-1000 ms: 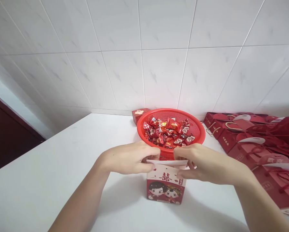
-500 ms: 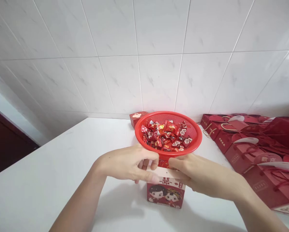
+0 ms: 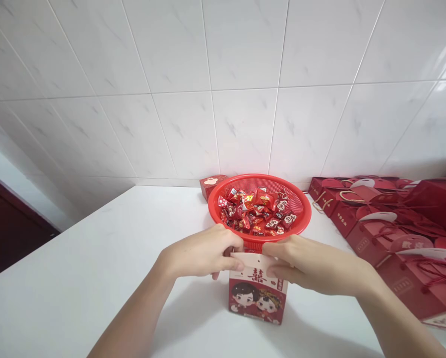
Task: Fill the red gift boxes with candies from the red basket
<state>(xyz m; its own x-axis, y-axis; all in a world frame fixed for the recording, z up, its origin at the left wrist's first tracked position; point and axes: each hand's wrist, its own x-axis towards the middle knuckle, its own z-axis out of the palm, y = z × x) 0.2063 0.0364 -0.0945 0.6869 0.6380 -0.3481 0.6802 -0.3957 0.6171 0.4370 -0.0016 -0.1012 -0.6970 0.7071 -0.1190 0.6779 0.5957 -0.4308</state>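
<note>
A small red and cream box (image 3: 258, 298) with two cartoon figures stands upright on the white table, front face toward me. My left hand (image 3: 208, 252) pinches the left side of its cream top, thumb on the front. On the right side of that top, my right hand (image 3: 305, 262) has its thumb on the front and fingers behind. The fingertips behind the box are partly hidden. Just beyond the hands sits a red plastic basket (image 3: 305, 211) holding several wrapped candies (image 3: 260, 211).
Several red gift boxes (image 3: 380, 238) with cord handles stand in rows along the right. Another small red box (image 3: 210, 186) is behind the basket's left side. The white table (image 3: 107, 263) meets a tiled wall (image 3: 181, 134) at the back.
The box's cream top now stands more upright instead of lying folded toward me. My left hand has closed on its edge, and my right thumb has come onto its front.
</note>
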